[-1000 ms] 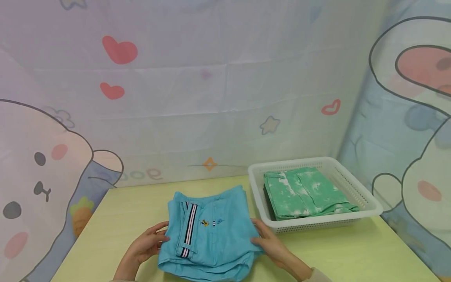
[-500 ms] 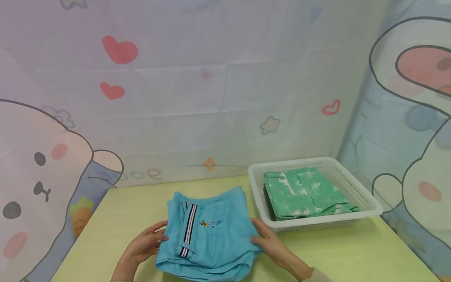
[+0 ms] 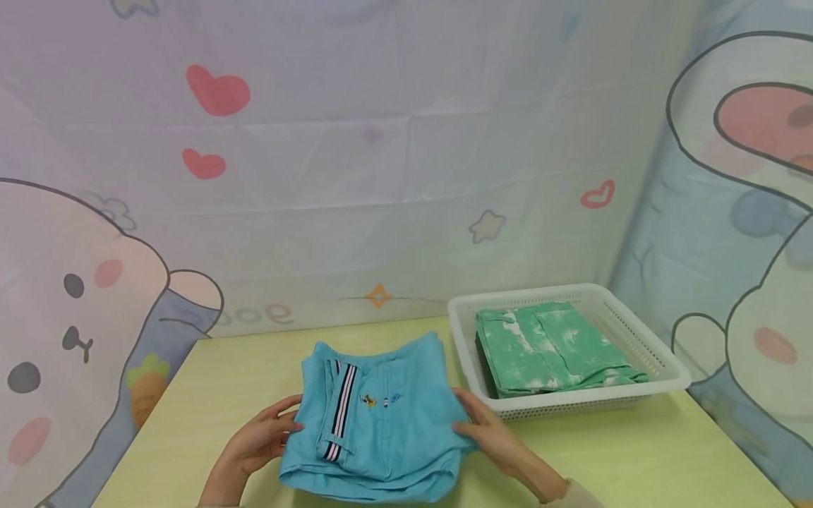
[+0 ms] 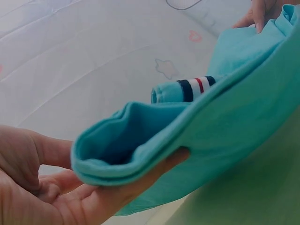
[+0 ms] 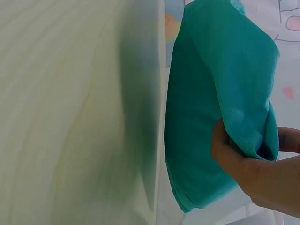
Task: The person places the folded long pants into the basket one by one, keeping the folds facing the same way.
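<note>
Folded turquoise pants (image 3: 413, 416) lie across both hands in the head view, with a navy, white and pink striped belt (image 3: 341, 413), a button and a small yellow embroidered motif on top. At their left side, my left hand (image 3: 257, 437) grips the folded edge; in the left wrist view its fingers (image 4: 136, 185) reach under the layered cloth (image 4: 225, 122). My right hand (image 3: 495, 434) pinches the opposite side. In the right wrist view, its thumb and fingers (image 5: 229, 154) hold a fold of the fabric (image 5: 201, 117), raised off the pale tabletop (image 5: 70, 117).
A white perforated plastic basket (image 3: 667, 377) stands to the right, close to the right hand. Inside it lies a folded green and white tie-dye garment (image 3: 552, 346) over something dark. Behind the yellow-green table (image 3: 241, 367) hangs a printed cloth backdrop (image 3: 381, 176).
Both hands keep their hold on the pants. The front edge of the pants has shifted slightly left and up, and the left hand has moved a touch left. The basket has stayed put.
</note>
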Demonstrator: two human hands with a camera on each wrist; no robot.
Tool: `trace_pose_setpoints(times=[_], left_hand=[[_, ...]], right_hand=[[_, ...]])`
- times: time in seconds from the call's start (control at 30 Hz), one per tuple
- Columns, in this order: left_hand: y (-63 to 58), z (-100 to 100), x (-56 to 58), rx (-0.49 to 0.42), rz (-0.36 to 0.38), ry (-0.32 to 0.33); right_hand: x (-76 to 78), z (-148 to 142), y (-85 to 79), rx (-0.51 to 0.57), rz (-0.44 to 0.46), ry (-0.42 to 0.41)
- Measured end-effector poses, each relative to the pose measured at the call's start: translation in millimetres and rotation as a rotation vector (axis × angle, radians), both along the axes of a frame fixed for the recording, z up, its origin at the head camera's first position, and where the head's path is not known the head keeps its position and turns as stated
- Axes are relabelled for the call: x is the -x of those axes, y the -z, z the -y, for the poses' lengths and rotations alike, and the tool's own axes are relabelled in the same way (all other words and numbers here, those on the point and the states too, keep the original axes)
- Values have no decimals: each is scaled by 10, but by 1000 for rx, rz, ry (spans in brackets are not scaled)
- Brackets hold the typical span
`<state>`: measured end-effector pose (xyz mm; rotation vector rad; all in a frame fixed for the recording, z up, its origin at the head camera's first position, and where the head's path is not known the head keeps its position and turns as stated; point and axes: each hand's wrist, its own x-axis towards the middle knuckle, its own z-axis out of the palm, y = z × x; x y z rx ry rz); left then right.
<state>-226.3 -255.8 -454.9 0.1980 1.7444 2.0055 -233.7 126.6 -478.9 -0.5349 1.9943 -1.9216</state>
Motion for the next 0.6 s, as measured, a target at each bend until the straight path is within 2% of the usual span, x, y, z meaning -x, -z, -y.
trace_pose_setpoints(times=[0.3, 0.6], left_hand=[[-41, -10, -18, -46, -25, 39], [-80, -37, -29, -58, -43, 29]], right_hand=[[5, -28, -53, -28, -38, -22], [9, -69, -116, -45, -69, -40]])
